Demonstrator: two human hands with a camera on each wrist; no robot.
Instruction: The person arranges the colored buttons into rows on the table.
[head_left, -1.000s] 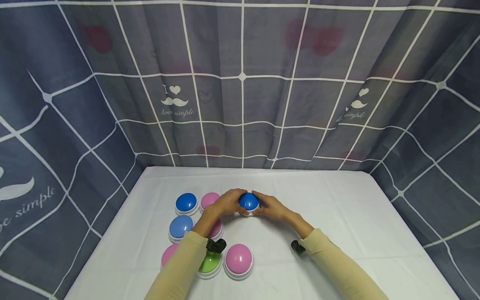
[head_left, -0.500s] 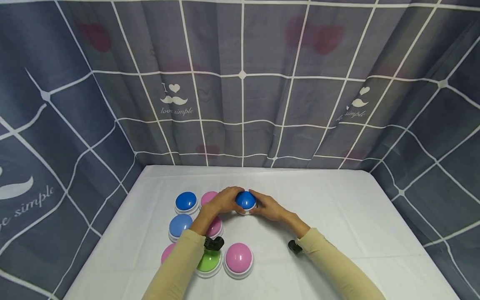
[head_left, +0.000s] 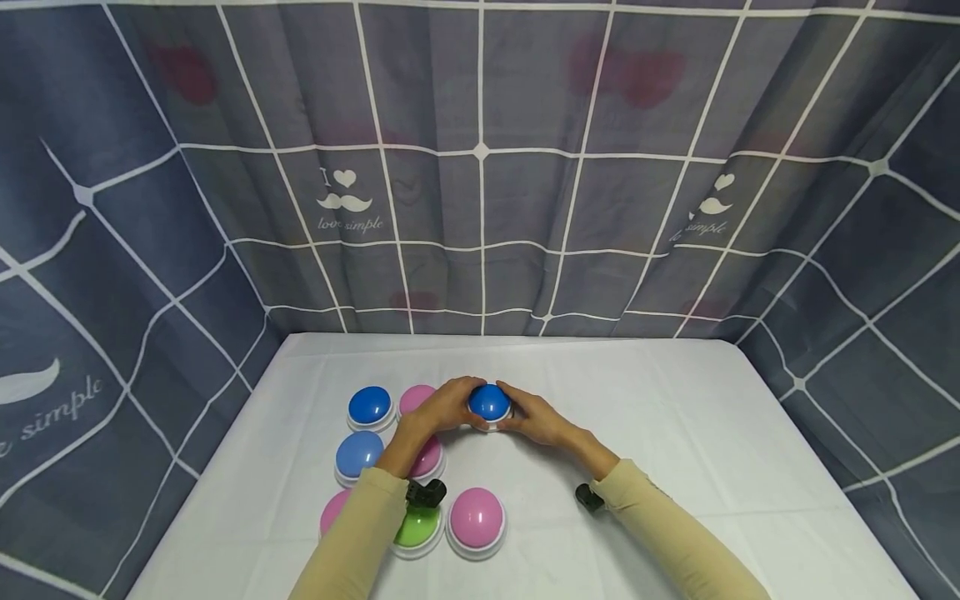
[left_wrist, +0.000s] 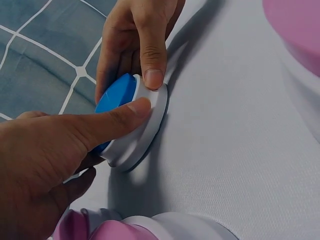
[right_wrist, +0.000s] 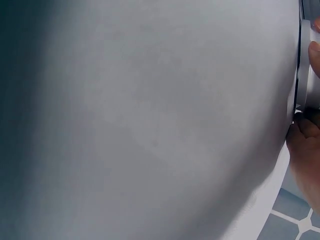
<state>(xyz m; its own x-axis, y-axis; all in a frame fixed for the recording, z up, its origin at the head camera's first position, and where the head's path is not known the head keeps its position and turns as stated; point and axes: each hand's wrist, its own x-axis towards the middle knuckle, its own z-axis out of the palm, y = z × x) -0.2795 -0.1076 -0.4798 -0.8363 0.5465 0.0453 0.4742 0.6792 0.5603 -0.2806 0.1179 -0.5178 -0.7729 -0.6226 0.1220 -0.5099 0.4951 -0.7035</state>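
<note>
A blue dome push button point(head_left: 489, 402) on a white round base is held between both hands at the table's back middle. My left hand point(head_left: 450, 406) grips its left side, my right hand point(head_left: 538, 417) its right side. In the left wrist view both thumbs lie on the white base point(left_wrist: 135, 145), and the fingers curl round the far side of the blue dome point(left_wrist: 117, 95). The base stands close over the white cloth, casting a shadow. In the right wrist view only part of the white base point(right_wrist: 312, 90) shows at the right edge.
Left of the held button stand more buttons: a dark blue one point(head_left: 370, 406), a lighter blue one point(head_left: 359, 455) and several pink ones, partly behind my left arm. A green button point(head_left: 417, 529) and a pink button point(head_left: 477, 521) stand in front. Grey checked curtains point(head_left: 525, 200) surround the white table point(head_left: 675, 400).
Both hands have shifted slightly left with the blue button between them. The other buttons keep their places.
</note>
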